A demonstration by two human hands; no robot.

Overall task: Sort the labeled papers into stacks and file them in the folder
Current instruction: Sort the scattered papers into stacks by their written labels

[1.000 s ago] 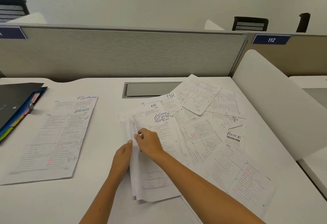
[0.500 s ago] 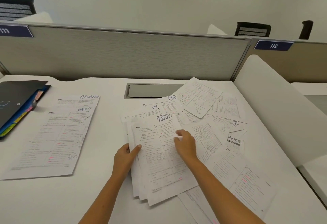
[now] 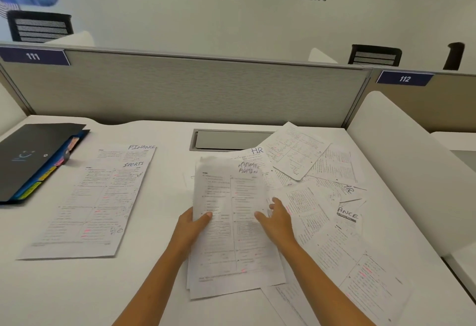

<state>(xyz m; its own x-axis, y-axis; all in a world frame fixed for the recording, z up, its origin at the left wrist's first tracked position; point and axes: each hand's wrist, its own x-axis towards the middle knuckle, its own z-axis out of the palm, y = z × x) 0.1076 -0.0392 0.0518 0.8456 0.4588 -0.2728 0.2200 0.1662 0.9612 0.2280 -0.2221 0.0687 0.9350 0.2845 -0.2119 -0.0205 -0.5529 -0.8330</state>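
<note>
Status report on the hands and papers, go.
Left hand grips white ADMIN-labelled paper stack; right hand open, touching it. Loose sheets unsorted. Black folder untouched.

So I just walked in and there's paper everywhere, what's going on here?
A person is sorting labeled printed sheets on a white desk. The left hand grips a small stack of white sheets marked ADMIN, while the right hand steadies its other edge. A FINANCE and SPORTS pile lies to the left beside the black folder. Loose sheets remain unsorted on the right.

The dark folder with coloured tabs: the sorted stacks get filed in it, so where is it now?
In the head view the dark folder with coloured tabs lies at the white desk's far left edge, left of the sheets marked FINANCE and SPORTS.
</note>
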